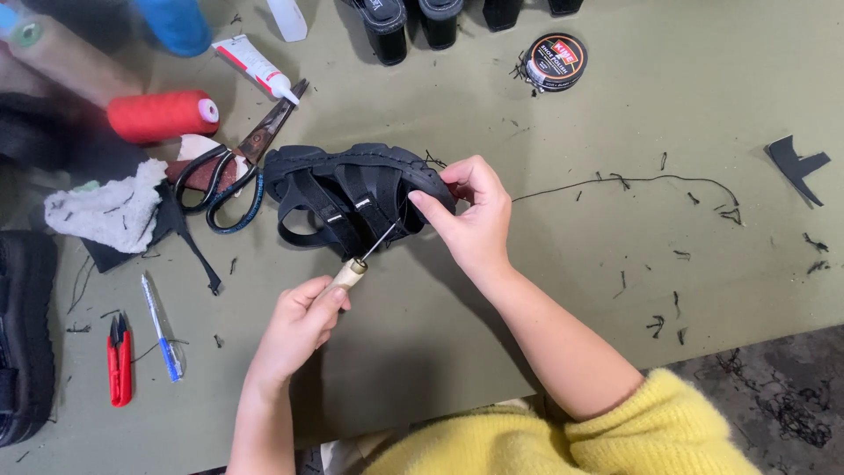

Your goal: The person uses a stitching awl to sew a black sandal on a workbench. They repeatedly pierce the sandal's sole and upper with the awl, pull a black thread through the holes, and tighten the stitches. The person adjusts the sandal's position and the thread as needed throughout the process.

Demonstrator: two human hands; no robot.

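Left hand [297,324]: I see it clenched round the pale wooden handle of a stitching awl [365,257], whose thin metal needle slants up and right into the shoe.
Right hand [473,211]: I see its fingers pinching the right end of the black strapped sandal [352,198], thumb on the near side, fingertips on the sole edge.
Sandal position: middle of the olive-green cloth-covered table [615,105], tipped on its side, straps facing me.
Black thread [633,180]: runs from the right hand out to the right across the table.
Left of sandal: rusty scissors with black handles [237,167], just beside the shoe; a red thread spool [163,114] farther left.
Far side: a white glue tube with red band [255,66] and a round black polish tin [554,62].
Near left: small red thread snips [119,361] and a blue-and-clear pen [161,327], side by side.
Sleeves: yellow knitted jumper [615,431] at the near edge.
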